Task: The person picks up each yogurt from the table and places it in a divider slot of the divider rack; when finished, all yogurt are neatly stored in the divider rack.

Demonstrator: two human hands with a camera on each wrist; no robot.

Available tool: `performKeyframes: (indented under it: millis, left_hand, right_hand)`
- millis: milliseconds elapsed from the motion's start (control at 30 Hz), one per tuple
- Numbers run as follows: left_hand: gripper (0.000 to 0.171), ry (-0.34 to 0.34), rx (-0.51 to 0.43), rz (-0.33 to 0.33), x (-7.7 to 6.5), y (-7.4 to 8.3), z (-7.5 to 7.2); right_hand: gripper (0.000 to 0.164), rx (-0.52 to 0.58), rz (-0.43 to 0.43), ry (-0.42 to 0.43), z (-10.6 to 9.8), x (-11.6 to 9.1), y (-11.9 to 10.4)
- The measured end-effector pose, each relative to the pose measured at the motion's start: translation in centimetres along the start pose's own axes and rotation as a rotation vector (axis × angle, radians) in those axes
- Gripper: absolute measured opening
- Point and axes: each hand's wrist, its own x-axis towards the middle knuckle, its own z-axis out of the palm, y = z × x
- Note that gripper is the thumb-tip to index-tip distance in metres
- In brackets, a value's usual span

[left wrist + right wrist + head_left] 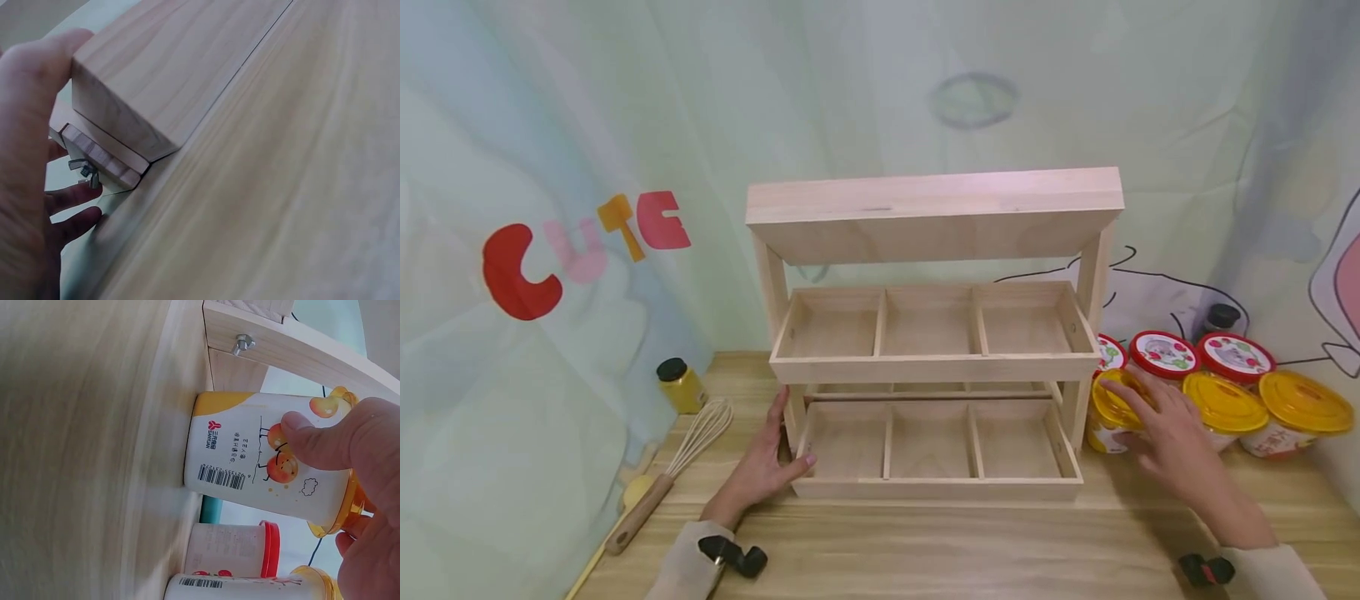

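Observation:
A two-tier wooden display rack stands on the table, with a three-compartment upper tray and a lower tray; no items lie in their front compartments. My left hand is at its left side, thumb at the lower tray's front corner and fingers spread loosely along the side post. In the left wrist view those fingers are beside a wing nut. To the right of the rack, my right hand holds a yellow-lidded tub, thumb on its printed wall, fingers at the lid. The tub appears to stand on the table.
More yellow-lidded tubs and red-lidded tubs are grouped at the right, with a black-capped container behind. At the left are a whisk, a thin yellow-ended utensil and a yellow jar. A printed curtain hangs behind.

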Motion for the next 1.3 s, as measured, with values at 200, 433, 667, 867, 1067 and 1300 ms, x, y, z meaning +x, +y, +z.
performKeyframes:
  millis: [200, 433, 667, 867, 1067, 1300]
  left_hand:
    - [0.120, -0.010, -0.012, -0.009, -0.1, 0.4, 0.1]
    - [0.122, -0.010, 0.013, -0.021, -0.1, 0.7, -0.1]
    - [0.119, -0.026, 0.038, -0.047, 0.1, 1.0, -0.2]
    - [0.112, -0.008, 0.028, -0.008, 0.1, 0.9, -0.2]
    - [0.106, 0.008, -0.016, 0.031, 0.1, 0.8, -0.1]
    - [0.095, 0.000, 0.026, -0.002, 0.1, 1.0, -0.1]
  right_hand:
    - [0.092, 0.016, -0.014, 0.025, -0.5, 0.1, 0.1]
    - [0.090, 0.024, -0.015, 0.044, -1.9, 0.6, -0.5]
    - [0.091, 0.042, -0.056, 0.092, -3.8, 0.6, -1.3]
    - [0.095, 0.073, -0.050, 0.100, -4.6, -0.1, -2.3]
    - [0.097, 0.118, -0.002, 0.061, -5.5, -0.7, -3.9]
    - [0.098, 0.150, -0.030, 0.056, -5.6, -0.7, -5.6]
